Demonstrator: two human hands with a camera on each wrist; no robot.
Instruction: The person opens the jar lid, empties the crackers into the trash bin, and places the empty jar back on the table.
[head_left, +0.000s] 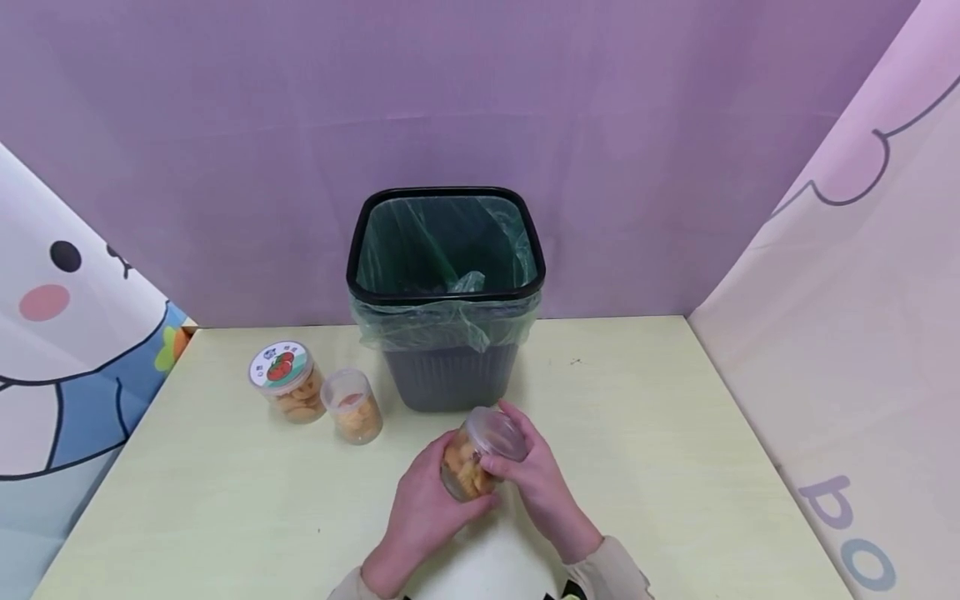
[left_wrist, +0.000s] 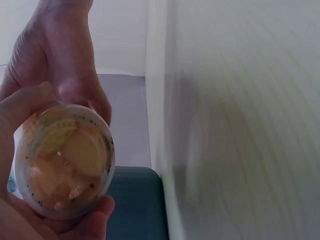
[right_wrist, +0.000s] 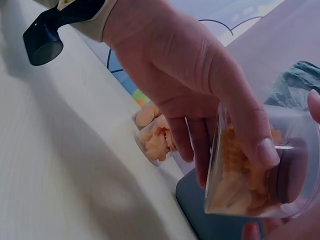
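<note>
Both hands hold a clear plastic jar [head_left: 463, 468] of golden-brown biscuits just in front of the bin. My left hand [head_left: 426, 506] grips it low on its left side, the thumb along the wall in the right wrist view. On the other side, my right hand [head_left: 546, 492] has its thumb and fingers around the upper part. The jar leans with its top to the right. In the left wrist view, its round base [left_wrist: 65, 162] shows biscuits and dark specks. A brown disc [right_wrist: 292, 170] shows near the top in the right wrist view; whether a lid is on, I cannot tell.
A grey bin [head_left: 453, 375] with a black rim and green liner stands at the table's back. To its left are a lidded biscuit jar [head_left: 288, 383] with a strawberry-like picture and a smaller clear tub [head_left: 356, 412] of biscuits. Printed cloth [head_left: 637, 167] surrounds the pale table [head_left: 225, 508].
</note>
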